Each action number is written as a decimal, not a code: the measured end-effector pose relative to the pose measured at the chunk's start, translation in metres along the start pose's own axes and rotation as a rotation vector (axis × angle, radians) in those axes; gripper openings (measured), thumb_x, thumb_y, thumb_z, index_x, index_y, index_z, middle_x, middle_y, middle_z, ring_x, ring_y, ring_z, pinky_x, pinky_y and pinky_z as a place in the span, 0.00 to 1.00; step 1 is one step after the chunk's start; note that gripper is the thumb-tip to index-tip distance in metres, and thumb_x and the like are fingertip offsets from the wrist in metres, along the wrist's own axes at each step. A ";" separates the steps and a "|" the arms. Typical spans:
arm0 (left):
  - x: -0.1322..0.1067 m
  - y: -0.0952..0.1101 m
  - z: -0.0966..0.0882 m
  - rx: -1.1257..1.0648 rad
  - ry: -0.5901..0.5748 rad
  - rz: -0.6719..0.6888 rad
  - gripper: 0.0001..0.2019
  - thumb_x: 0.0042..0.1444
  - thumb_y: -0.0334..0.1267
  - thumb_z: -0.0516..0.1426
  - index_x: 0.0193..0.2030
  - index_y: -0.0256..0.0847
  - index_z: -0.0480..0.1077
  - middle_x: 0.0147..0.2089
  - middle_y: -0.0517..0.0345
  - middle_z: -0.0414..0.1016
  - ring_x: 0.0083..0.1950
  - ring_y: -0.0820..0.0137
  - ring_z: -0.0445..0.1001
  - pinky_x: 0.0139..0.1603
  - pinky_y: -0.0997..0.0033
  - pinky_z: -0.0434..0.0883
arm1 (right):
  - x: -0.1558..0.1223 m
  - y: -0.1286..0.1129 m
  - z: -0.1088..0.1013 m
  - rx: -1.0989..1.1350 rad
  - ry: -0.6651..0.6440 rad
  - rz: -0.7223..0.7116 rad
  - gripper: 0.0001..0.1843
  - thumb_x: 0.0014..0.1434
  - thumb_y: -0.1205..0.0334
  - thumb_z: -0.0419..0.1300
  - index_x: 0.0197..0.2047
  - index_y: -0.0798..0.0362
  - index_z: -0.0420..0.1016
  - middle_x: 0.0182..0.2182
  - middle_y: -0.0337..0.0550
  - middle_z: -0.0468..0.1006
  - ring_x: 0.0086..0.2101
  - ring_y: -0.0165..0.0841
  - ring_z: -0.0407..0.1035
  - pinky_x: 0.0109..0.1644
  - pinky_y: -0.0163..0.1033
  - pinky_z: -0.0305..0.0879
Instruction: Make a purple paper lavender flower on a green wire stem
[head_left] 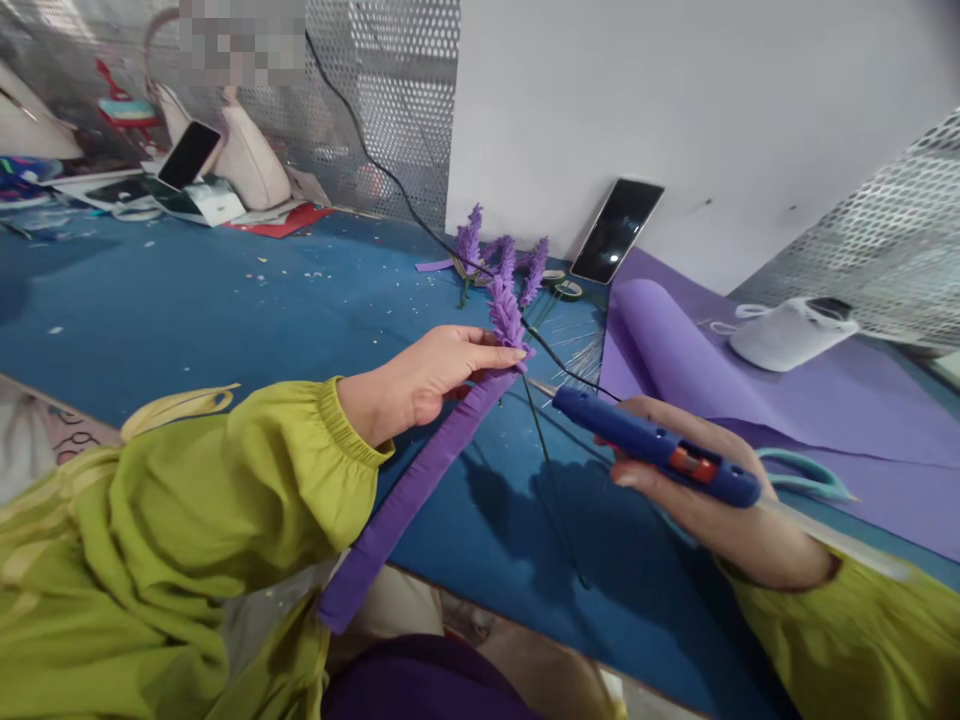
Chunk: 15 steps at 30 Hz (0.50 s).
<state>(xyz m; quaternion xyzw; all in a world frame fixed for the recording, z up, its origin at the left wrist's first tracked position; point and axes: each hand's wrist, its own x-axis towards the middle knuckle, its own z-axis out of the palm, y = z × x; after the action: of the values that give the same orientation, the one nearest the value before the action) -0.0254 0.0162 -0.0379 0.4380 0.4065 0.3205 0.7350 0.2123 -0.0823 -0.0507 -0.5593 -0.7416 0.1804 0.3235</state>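
My left hand point(442, 370) pinches a purple paper lavender flower point(507, 318) at its base, above the middle of the blue table. A long purple paper strip point(420, 490) trails from the flower down toward my lap, and a thin dark green stem point(551, 470) slants down to the right. My right hand point(697, 480) is wrapped round a blue hot glue gun point(645, 440), a clear glue stick coming out of its rear. The nozzle points left, close to the flower's base; I cannot tell whether it touches.
Several lavender flowers point(471, 238) lie at the back, near thin wires point(581, 345). A phone point(619, 230) leans on the white board. On the right are purple paper point(697, 350), teal-handled scissors point(810, 470) and a white container point(791, 335). A black cord point(375, 165) crosses the table.
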 end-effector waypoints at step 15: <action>-0.003 -0.004 0.004 -0.028 -0.011 0.044 0.09 0.46 0.33 0.69 0.33 0.38 0.75 0.31 0.61 0.78 0.29 0.77 0.74 0.31 0.77 0.69 | -0.005 -0.001 0.012 -0.172 0.090 -0.167 0.13 0.55 0.48 0.66 0.37 0.44 0.68 0.27 0.30 0.72 0.24 0.29 0.64 0.27 0.33 0.61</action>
<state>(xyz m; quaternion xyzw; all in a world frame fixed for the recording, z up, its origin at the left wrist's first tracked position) -0.0225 0.0108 -0.0393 0.4386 0.3880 0.3398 0.7360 0.2043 -0.0861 -0.0599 -0.5289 -0.7830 0.0632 0.3211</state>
